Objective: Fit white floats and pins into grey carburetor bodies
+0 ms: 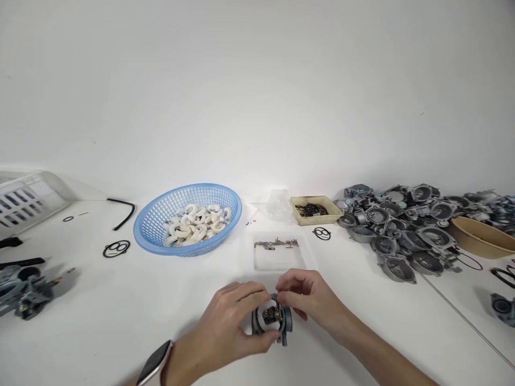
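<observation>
A grey metal carburetor body [286, 320] with a white curved float [263, 315] and brass parts inside sits on the white table, low in the middle of the view. My left hand [233, 316] grips it from the left, thumb at its near edge and fingers at its far edge. At its upper right, my right hand [308, 295] has thumb and index finger pinched together; whatever is between them is too small to make out. Just beyond my hands lies a clear tray [281, 261] with small metal pins.
A blue basket [142, 228] of white floats stands back left, beside black gaskets [116, 248]. A yellowish tray [332, 214] holds black rings. Metal bodies [398, 225] are heaped at right near a tan bowl [478, 241]. A white crate [32, 201] and metal parts [30, 289] are left.
</observation>
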`<action>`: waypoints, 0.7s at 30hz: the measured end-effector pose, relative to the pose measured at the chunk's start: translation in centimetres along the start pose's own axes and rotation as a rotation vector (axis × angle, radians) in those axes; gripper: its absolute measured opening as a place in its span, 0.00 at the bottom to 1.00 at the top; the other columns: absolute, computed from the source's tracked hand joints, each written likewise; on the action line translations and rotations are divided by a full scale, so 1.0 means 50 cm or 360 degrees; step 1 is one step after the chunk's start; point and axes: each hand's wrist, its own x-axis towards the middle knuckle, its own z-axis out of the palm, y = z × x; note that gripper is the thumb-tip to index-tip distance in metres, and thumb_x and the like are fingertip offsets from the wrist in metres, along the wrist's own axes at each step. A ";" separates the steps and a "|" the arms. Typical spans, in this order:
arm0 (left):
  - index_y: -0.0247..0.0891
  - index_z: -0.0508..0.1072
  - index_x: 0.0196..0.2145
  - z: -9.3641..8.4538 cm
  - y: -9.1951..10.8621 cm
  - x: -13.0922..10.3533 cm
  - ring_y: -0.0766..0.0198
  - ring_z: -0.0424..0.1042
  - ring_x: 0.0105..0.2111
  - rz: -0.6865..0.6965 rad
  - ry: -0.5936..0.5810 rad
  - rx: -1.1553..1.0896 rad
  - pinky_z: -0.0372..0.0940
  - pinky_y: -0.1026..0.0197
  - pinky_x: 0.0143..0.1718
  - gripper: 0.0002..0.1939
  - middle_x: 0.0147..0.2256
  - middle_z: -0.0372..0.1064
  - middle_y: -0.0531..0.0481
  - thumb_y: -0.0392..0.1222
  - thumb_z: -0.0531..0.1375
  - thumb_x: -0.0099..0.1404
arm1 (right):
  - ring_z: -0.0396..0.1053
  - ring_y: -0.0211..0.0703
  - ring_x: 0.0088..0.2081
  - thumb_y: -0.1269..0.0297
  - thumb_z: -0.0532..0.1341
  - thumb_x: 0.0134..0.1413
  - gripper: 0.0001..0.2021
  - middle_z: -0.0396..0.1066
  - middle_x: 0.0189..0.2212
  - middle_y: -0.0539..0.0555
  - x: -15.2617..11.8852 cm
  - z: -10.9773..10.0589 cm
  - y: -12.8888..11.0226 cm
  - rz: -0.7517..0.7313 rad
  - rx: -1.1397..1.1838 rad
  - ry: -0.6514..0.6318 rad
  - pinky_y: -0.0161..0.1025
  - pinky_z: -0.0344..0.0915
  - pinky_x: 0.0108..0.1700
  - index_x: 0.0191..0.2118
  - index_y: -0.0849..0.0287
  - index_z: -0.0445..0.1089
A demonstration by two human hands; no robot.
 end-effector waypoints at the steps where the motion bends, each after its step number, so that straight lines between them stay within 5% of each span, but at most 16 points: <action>1: 0.44 0.77 0.48 0.001 0.001 0.000 0.56 0.81 0.38 0.0002 0.0003 0.0006 0.76 0.55 0.42 0.16 0.45 0.80 0.49 0.42 0.70 0.62 | 0.56 0.32 0.22 0.60 0.72 0.50 0.09 0.68 0.23 0.46 -0.001 0.000 -0.001 0.0008 0.0010 0.0001 0.33 0.52 0.22 0.33 0.59 0.77; 21: 0.43 0.74 0.47 0.022 0.005 -0.016 0.58 0.80 0.35 -0.0024 0.0069 0.0115 0.72 0.56 0.38 0.22 0.43 0.79 0.51 0.49 0.73 0.58 | 0.59 0.36 0.22 0.52 0.74 0.47 0.14 0.72 0.26 0.50 -0.007 0.012 0.004 0.0058 0.0030 0.0151 0.37 0.55 0.25 0.32 0.57 0.79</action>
